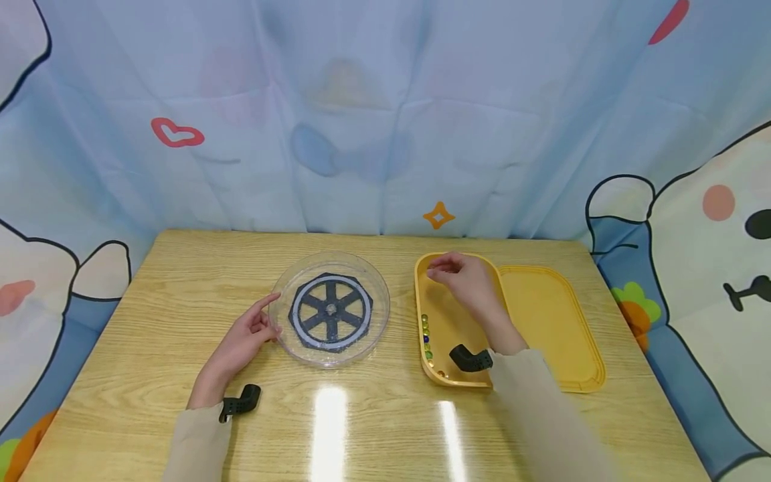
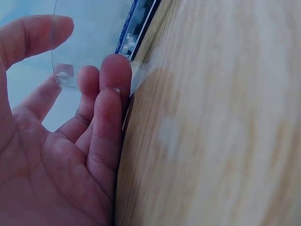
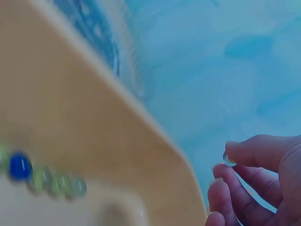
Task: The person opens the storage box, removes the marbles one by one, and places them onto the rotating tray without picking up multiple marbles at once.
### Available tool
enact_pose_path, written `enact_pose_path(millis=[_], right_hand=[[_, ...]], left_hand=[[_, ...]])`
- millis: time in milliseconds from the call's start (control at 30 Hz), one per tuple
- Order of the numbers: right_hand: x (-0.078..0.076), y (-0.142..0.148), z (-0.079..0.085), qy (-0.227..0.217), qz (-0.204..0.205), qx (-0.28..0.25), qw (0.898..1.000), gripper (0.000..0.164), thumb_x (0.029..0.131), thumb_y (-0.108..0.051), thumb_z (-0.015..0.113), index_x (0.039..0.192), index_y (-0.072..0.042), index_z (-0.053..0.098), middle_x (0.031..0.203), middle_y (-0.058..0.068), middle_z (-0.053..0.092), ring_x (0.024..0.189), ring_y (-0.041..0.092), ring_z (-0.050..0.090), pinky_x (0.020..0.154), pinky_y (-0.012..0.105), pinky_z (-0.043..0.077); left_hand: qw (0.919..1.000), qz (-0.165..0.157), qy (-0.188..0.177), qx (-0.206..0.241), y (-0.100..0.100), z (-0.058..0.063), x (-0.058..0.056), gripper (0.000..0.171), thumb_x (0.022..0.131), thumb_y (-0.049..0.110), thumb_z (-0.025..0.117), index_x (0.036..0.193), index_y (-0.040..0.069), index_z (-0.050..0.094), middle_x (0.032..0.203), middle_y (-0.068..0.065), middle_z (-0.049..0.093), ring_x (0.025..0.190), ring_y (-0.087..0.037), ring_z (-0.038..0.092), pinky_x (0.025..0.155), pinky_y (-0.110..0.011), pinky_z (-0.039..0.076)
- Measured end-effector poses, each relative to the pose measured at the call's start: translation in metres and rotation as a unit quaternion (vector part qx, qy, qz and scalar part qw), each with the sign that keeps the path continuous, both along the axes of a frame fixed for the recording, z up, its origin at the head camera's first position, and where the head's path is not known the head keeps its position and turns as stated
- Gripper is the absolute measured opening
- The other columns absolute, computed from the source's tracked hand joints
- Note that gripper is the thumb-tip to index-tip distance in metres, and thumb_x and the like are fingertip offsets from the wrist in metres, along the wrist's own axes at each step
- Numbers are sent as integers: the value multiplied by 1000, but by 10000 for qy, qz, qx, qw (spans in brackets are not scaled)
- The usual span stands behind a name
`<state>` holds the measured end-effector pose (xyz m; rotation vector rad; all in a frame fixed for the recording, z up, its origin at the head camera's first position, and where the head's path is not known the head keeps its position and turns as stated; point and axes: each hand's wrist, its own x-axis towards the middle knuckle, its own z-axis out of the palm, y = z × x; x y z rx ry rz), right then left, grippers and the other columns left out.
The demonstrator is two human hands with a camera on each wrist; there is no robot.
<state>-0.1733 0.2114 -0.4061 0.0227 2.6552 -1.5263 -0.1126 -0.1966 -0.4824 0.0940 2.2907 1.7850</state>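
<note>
At the left side of a clear round dish (image 1: 378,335), my left hand (image 1: 243,341) holds its edge, fingertips against the transparent wall in the left wrist view. In the dish shows a dark six-spoked wheel shape (image 1: 331,329) with a pale ring. My right hand (image 1: 470,284) is over the far end of a deep yellow tray (image 1: 448,321). Between its thumb and fingertip it pinches a small clear marble (image 3: 229,160), mostly covered by the thumb. Several green and yellow marbles and a blue marble (image 3: 20,165) lie in a row along the tray's left wall.
A shallow yellow tray or lid (image 1: 551,328) lies to the right of the deep tray. Everything stands on a wooden table (image 1: 199,281), with a printed blue curtain (image 1: 373,134) behind it. Black wrist cameras (image 1: 472,359) sit at both cuffs.
</note>
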Motion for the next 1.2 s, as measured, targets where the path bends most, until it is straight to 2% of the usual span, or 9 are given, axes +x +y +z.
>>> enact_pose_path(millis=[100, 333, 567, 767, 1200], right_hand=[[8, -13, 3, 133, 117, -217, 9996, 20, 93, -16, 71, 109, -4, 71, 102, 10, 68, 95, 31, 62, 83, 49, 50], [21, -50, 7, 345, 387, -173, 9985, 16, 91, -11, 73, 106, -5, 72, 97, 7, 70, 88, 24, 62, 73, 31, 50], [29, -84, 3, 440, 699, -169, 9964, 11, 88, -8, 75, 100, -7, 73, 92, 2, 70, 83, 20, 62, 71, 32, 51], [35, -106, -8, 272, 916, -321, 9949, 10, 88, -8, 76, 98, -9, 73, 85, 0, 67, 79, 18, 60, 67, 32, 50], [39, -121, -18, 188, 1088, -378, 9932, 10, 87, -11, 77, 96, -9, 73, 84, -1, 67, 75, 16, 60, 65, 31, 50]], left_hand=[[10000, -3, 29, 29, 0, 0, 0, 66, 93, -1, 59, 154, 12, 38, 92, -10, 47, 84, -19, 58, 77, -28, 49], [10000, -11, 49, -51, 0, 0, -1, 65, 94, 1, 60, 154, 12, 37, 93, -9, 48, 82, -18, 57, 76, -28, 47], [10000, 17, 6, -44, 1, 3, 1, 65, 93, 0, 60, 154, 13, 38, 93, -10, 49, 82, -19, 57, 75, -27, 47], [10000, 1, 9, 4, 1, 3, 2, 66, 94, 0, 60, 154, 12, 37, 93, -10, 49, 80, -19, 55, 74, -28, 46], [10000, 0, 18, -78, 0, 3, 2, 66, 94, 2, 61, 155, 14, 36, 94, -10, 48, 77, -18, 52, 72, -28, 43]])
